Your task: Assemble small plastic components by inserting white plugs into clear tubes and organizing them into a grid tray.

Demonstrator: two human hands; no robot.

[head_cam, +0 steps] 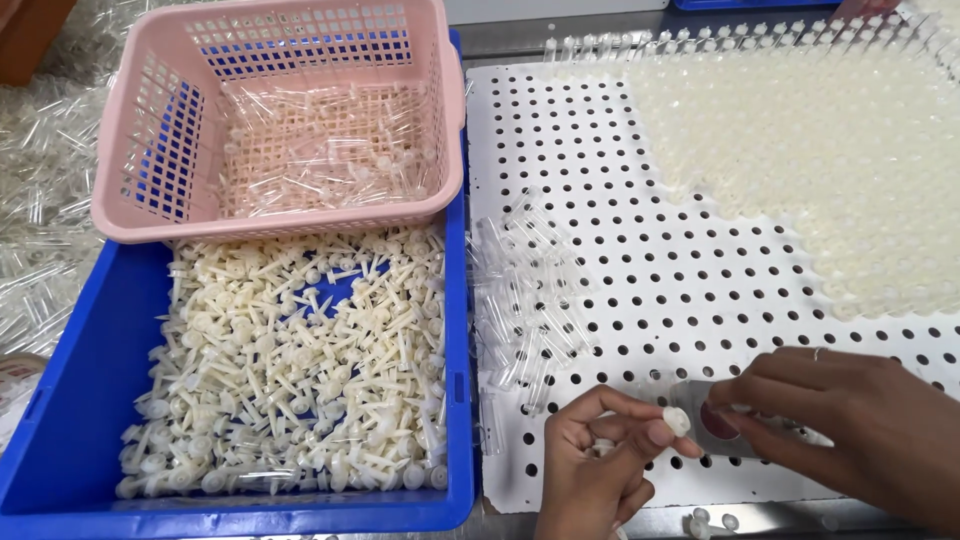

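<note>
Over the perforated white board (640, 270), left hand (590, 465) pinches a ribbed cream plug (677, 420); right hand (850, 425) grips a clear tube (715, 420).

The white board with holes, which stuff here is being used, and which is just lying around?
In use:
- left hand pinching a cream plunger
- right hand on a small grey piece
- perforated board
- clear tubes piled on the board

Lying about:
- blue crate of cream plungers
- pink basket holding clear tubes
- loose tubes at far left
</note>
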